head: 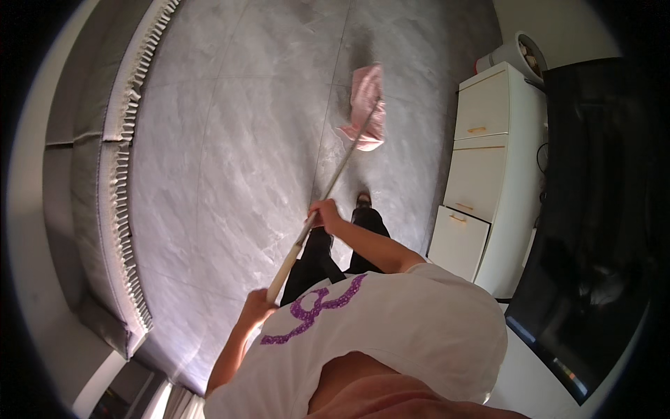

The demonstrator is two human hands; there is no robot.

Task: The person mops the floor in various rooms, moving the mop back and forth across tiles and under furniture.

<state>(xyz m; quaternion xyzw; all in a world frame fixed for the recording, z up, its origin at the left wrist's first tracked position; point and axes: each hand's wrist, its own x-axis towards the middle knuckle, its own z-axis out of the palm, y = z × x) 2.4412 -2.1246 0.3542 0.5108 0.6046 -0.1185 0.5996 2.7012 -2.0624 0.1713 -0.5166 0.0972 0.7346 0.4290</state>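
A long mop handle [340,168] runs slantwise across the view from my body out to a pink cloth mop head [366,99]. The pink cloth lies on the grey tiled floor [251,131], with one corner spread out to the left. My right hand [325,214] grips the grey shaft partway along, just above my dark trousers. Lower down, my left hand [257,306] is closed around the pale upper end of the handle, beside my white shirt. The tip of that end is hidden by the hand.
A grey sofa [86,173] with a fringed cover lines the left side. On the right stands a white cabinet [479,183] with gold handles, its lowest front slightly out. A large black television screen [586,225] is beside it, and a white bin [523,55] stands behind.
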